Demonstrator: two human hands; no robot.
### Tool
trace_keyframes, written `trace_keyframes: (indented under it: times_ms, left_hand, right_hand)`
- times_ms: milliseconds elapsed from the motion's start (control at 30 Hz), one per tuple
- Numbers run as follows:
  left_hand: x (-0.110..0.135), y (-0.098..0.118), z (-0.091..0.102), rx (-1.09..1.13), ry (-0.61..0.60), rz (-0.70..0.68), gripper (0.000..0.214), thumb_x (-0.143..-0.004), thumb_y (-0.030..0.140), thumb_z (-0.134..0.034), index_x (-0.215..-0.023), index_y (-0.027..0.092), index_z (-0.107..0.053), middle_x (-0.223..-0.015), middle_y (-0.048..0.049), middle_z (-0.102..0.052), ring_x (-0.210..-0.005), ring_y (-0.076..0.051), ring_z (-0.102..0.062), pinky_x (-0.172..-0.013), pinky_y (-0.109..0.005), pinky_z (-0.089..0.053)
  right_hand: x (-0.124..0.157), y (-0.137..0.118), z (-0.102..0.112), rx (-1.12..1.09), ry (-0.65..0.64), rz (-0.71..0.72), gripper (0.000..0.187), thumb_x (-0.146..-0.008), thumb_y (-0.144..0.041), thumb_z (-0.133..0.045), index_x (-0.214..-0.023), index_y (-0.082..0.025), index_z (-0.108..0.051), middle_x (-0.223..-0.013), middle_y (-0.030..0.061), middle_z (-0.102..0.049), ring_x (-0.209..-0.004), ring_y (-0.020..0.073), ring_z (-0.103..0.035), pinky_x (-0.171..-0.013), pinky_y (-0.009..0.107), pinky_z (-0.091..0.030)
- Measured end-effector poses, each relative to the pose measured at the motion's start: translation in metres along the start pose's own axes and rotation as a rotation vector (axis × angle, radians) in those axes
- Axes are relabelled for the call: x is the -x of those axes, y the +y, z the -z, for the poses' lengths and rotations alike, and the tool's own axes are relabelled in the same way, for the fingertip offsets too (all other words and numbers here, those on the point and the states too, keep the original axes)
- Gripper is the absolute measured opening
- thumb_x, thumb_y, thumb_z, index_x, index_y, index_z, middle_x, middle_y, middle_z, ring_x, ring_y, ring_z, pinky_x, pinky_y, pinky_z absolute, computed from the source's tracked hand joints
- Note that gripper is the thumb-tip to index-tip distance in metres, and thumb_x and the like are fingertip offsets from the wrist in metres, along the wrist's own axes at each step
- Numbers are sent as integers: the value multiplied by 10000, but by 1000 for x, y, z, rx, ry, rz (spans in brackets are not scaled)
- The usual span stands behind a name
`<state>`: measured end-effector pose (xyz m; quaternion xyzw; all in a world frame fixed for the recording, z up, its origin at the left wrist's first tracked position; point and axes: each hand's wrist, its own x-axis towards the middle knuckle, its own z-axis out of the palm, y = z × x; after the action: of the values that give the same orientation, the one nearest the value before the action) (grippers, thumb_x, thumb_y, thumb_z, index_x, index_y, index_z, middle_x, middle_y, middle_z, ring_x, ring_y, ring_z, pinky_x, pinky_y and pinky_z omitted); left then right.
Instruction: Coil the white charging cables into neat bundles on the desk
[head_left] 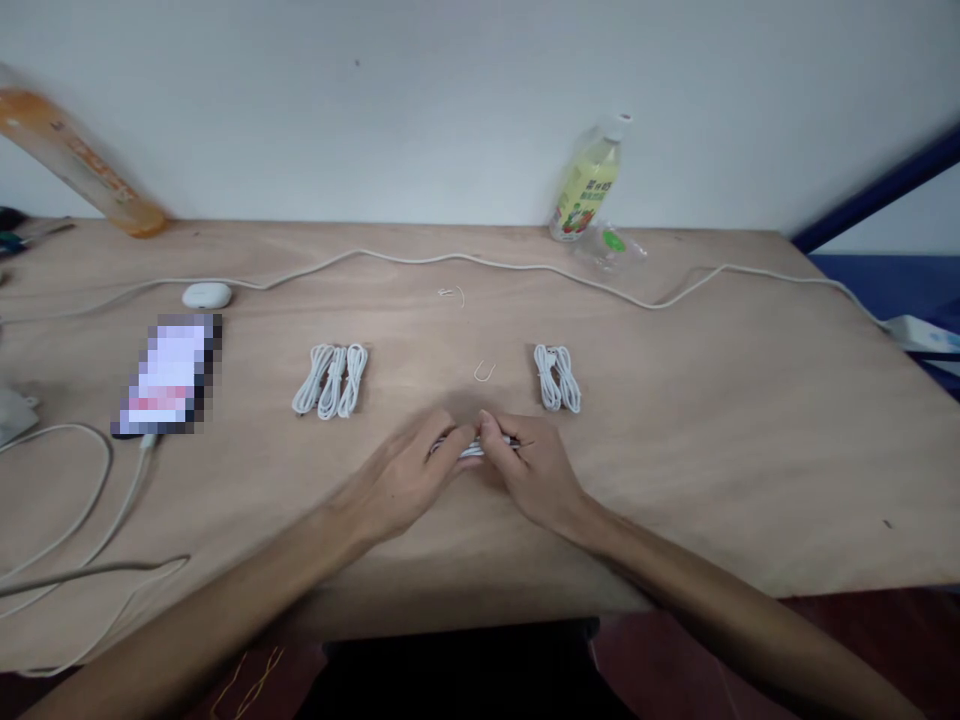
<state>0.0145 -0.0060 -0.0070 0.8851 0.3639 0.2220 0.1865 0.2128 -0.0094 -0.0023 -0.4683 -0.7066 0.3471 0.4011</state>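
Observation:
Between my two hands is a folded white cable (472, 450), held close above the near middle of the table. My left hand (416, 465) closes its thumb and fingers on the left end of it. On the other end, my right hand (529, 460) pinches with the thumb on top; most fingertips of both hands are hidden. Three coiled white cables (331, 380) lie side by side beyond my left hand. Past my right hand lies a pair of coiled white cables (557, 378). A short bent white tie (485, 372) rests just ahead of my hands.
Farther back lie small tie scraps (450, 293) and a long white cord (450, 258) crossing the table (712, 420). A yellow-labelled bottle (589, 185) and an orange bottle (82, 165) stand by the wall. At left are a plugged-in phone (169, 375) and a white earbud case (207, 295).

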Motion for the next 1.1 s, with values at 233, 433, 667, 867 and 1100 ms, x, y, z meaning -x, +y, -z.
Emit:
trace_keyframes:
  times_ms: [233, 433, 667, 867, 1100]
  left_hand:
    - [-7, -2, 3, -3, -29, -1, 588, -1184, 503, -205, -938, 187, -636, -886, -58, -587, -819, -224, -578, -803, -379, -544]
    - [-4, -1, 4, 97, -61, 77, 495, -1186, 468, -217, -968, 206, -575, -926, -57, -596, -796, -223, -548, -761, -373, -514]
    - [-4, 8, 12, 487, -125, 209, 348, -1165, 380, -354, -891, 232, -510, -840, 3, -607, -771, -195, -564, -770, -334, -444]
    - [-9, 18, 20, 749, -131, 320, 352, -1144, 391, -423, -863, 222, -553, -848, 10, -597, -870, -198, -577, -863, -333, -452]
    - [-7, 20, 18, 746, -187, 338, 417, -1168, 390, -363, -786, 236, -429, -756, 37, -472, -740, -163, -493, -776, -316, -442]
  right_hand:
    - [-2, 6, -4, -38, -2, 5, 460, -1102, -306, -469, -661, -238, -361, -584, -54, -372, -538, 117, -360, -516, 266, -288]
    - [-3, 9, 0, 217, 63, 304, 385, -1124, -228, -485, -751, -210, -578, -709, -7, -560, -641, 148, -517, -618, 286, -441]
    - [-6, 12, 5, 514, 139, 591, 361, -1129, -215, -480, -833, -193, -687, -797, 54, -646, -705, 180, -568, -618, 313, -460]
    - [-11, 10, 9, 638, 213, 730, 309, -1130, -260, -533, -897, -178, -717, -800, 70, -662, -723, 198, -576, -623, 335, -449]
    - [-12, 8, 12, 723, 268, 814, 450, -1070, -188, -586, -625, -239, -548, -558, -5, -500, -575, 174, -456, -519, 372, -314]
